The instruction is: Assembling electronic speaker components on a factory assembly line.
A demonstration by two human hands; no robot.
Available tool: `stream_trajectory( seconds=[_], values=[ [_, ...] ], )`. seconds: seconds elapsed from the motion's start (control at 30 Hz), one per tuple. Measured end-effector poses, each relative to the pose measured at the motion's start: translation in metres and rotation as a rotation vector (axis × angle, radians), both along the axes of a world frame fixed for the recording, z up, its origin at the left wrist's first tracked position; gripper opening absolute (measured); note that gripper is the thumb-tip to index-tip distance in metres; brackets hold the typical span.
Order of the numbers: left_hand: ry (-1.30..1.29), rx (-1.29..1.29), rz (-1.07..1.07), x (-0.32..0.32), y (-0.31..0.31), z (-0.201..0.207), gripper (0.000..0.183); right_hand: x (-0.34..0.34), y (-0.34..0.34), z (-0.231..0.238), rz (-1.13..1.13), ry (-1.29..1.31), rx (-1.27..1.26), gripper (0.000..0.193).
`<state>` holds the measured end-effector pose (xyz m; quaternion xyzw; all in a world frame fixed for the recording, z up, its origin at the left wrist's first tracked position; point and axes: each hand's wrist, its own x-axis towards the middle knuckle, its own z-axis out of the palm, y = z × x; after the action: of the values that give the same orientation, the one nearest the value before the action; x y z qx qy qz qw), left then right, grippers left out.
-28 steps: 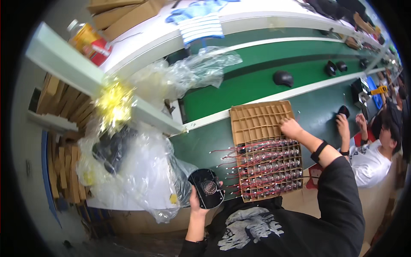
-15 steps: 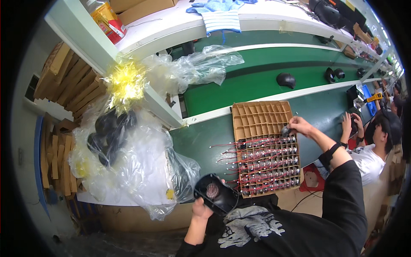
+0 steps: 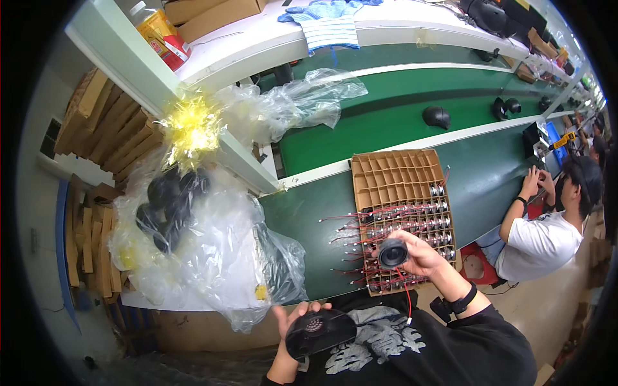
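My left hand [image 3: 284, 320] is closed around a black plastic housing [image 3: 325, 341] with a round perforated grille, low in front of my body. My right hand [image 3: 423, 256] pinches a small round black speaker [image 3: 393, 254], its cone side facing up. From the speaker hangs a red wire with a white plug at its end. Below and behind that hand lies a divided cardboard tray [image 3: 393, 174]. Its near rows hold several speakers with red wires sticking out to the left. Most far compartments are bare, apart from one speaker [image 3: 438, 190] at the right edge.
A green conveyor belt [image 3: 373, 122] carries black housings [image 3: 437, 117] beyond the bench. Clear plastic bags [image 3: 219, 257] with black parts lie at left by a white post. At right sits a co-worker [image 3: 544, 241], hands at a small part. Cardboard stacks [image 3: 109, 122] stand far left.
My right hand has lifted a speaker from the tray's right side and brought it left and toward me. The left hand has lowered and tilted the housing. A co-worker's arms moved slightly.
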<state>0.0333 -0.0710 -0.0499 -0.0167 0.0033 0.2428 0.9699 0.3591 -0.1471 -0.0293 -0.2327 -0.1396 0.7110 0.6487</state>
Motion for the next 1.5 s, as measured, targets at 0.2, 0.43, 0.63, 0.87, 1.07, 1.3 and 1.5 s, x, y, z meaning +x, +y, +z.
stream_trajectory(
  seconds=[0.2, 0.43, 0.63, 0.87, 1.07, 1.3, 1.5],
  values=[
    [0.499, 0.171, -0.257, -0.026, 0.012, 0.001, 0.085, -0.008, 0.001, 0.033, 0.011, -0.692, 0.073, 0.028],
    [0.385, 0.198, -0.519, -0.035, 0.031, 0.019, 0.102, 0.001, 0.012, 0.086, -0.024, -1.965, 0.203, 0.033],
    [0.61, 0.426, -0.371, -0.022, 0.024, 0.08, 0.117, 0.001, 0.005, 0.103, -0.145, -2.117, 0.123, 0.035],
    [0.227, 0.783, -0.705, -0.069, 0.052, 0.066, 0.125, -0.001, 0.001, 0.101, -0.177, -2.001, 0.165, 0.039],
    [0.611, 0.542, -0.547, -0.095, 0.047, 0.105, 0.115, -0.004, 0.004, 0.102, -0.115, -1.899, 0.08, 0.047],
    [0.707, 0.52, 0.074, -0.062, 0.085, 0.039, 0.094, -0.042, 0.027, 0.1, 0.055, -1.975, 0.41, 0.042],
    [0.566, 0.629, 0.112, 0.016, 0.079, 0.041, 0.087, -0.078, 0.057, 0.13, -0.133, -1.783, 0.596, 0.038]
  ],
)
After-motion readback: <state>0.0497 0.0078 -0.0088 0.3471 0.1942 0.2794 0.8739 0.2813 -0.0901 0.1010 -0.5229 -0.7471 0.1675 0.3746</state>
